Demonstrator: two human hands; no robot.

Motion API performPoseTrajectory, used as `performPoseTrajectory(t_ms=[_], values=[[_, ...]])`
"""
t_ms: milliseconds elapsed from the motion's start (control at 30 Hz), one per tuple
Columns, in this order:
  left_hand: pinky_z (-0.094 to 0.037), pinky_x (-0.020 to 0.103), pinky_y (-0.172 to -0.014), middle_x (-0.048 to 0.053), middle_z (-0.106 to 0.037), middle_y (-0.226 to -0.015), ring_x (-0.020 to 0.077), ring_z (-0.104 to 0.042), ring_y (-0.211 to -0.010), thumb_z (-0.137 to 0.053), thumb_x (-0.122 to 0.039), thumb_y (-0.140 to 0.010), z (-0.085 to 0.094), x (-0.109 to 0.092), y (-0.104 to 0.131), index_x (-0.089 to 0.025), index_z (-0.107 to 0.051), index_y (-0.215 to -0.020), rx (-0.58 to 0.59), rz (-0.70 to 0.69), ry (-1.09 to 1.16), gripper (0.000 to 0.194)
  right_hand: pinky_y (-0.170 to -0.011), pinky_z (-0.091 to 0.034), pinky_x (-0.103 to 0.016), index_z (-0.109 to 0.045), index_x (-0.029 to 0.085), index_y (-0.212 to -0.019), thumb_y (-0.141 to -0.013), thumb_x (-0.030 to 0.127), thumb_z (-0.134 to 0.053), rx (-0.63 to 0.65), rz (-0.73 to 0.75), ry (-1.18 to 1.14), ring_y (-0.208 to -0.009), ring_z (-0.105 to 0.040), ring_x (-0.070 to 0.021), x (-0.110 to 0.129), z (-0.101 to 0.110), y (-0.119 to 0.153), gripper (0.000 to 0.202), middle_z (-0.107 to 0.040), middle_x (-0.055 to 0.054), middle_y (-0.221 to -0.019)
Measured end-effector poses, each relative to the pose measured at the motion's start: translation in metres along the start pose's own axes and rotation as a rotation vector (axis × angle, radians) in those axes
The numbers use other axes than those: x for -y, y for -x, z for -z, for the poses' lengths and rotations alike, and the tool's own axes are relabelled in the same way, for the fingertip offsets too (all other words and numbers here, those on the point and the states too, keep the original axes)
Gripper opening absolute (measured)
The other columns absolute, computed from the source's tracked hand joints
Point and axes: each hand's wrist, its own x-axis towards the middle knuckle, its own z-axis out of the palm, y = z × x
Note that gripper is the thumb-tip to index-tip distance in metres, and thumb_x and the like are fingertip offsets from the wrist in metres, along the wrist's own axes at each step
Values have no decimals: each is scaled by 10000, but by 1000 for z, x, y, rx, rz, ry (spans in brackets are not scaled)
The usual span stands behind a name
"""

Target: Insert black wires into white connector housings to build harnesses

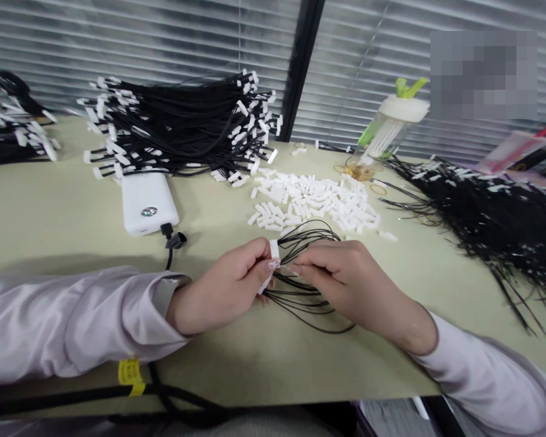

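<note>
My left hand (229, 285) is closed on a white connector (274, 249), its thumb and fingers pinching it near the middle of the view. Thin black wires (295, 301) run from the connector and curve to the right in a loop. Just right of the connector, my right hand (352, 282) is closed in a pinch among these wires; what lies between its fingertips is too small to name. Behind both hands a pile of small white connectors (320, 197) is spread on the table.
A white power bank (147, 203) with a black cable lies left. Bundled black wires (177, 124) stand behind it; more loose wires (491, 212) lie right. A clear cup (386, 133) stands tilted in view at the back. Blinds hang behind the table (227, 370).
</note>
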Motion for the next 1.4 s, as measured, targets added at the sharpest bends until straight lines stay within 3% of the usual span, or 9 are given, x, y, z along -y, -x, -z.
performPoseTrajectory(t_ms=[333, 667, 833, 933, 1067, 1167, 1267, 1400], values=[[-474, 228, -516, -38, -442, -636, 104, -482, -565, -374, -270, -833, 1, 1, 1, -197, -426, -716, 22, -31, -43, 148, -557, -318, -170, -580, 162, -665, -784, 145, -502, 24, 1, 50, -568, -452, -52, 0, 4, -1, 144, -549, 38, -606], [-412, 214, -527, -46, -446, -614, 92, -471, -550, -369, -232, -841, 3, 0, 0, -188, -429, -688, 44, -103, -124, 170, -565, -331, -195, -591, 159, -675, -829, 244, -477, -27, 62, 76, -589, -478, -76, 2, -7, 1, 210, -559, 14, -614], [-446, 209, -522, -44, -446, -623, 91, -470, -559, -383, -256, -834, 1, -1, 0, -189, -412, -690, 19, -52, -32, 162, -609, -360, -197, -596, 164, -758, -823, 216, -481, -101, 78, 44, -651, -501, -82, 5, 7, 0, 141, -580, 1, -690], [-463, 207, -504, -51, -439, -609, 88, -470, -544, -406, -257, -821, -4, -3, 3, -194, -395, -680, -12, -8, 21, 155, -656, -371, -237, -597, 154, -769, -812, 319, -492, -173, 63, 135, -711, -501, -118, 12, 14, 0, 200, -571, -37, -734], [-493, 221, -534, -51, -446, -654, 83, -500, -564, -404, -155, -780, -10, -6, 6, -191, -391, -671, -27, 28, 84, 115, -654, -350, -286, -576, 151, -688, -794, 502, -437, -73, 25, 293, -711, -482, -158, 21, 5, -9, 393, -545, -54, -705], [-497, 237, -538, -44, -493, -697, 81, -541, -539, -369, -171, -798, -12, -5, 6, -189, -416, -746, -106, 43, 72, 72, -633, -335, -267, -554, 154, -688, -797, 475, -442, -45, 26, 247, -704, -477, -141, 23, -1, -19, 356, -546, -39, -729], [-452, 215, -439, -59, -479, -616, 79, -520, -443, -355, -240, -819, -11, -1, 6, -193, -414, -788, -147, 45, 42, 82, -603, -322, -236, -531, 157, -665, -806, 437, -442, -1, 39, 107, -663, -465, -109, 22, 1, -25, 326, -533, -14, -695], [-417, 196, -447, -62, -450, -579, 63, -468, -443, -394, -285, -813, -1, -5, 8, -185, -430, -708, -130, 22, -78, 150, -571, -297, -232, -458, 151, -580, -837, 329, -407, -63, 46, 86, -582, -412, -81, 15, 22, -25, 317, -480, 6, -616]])
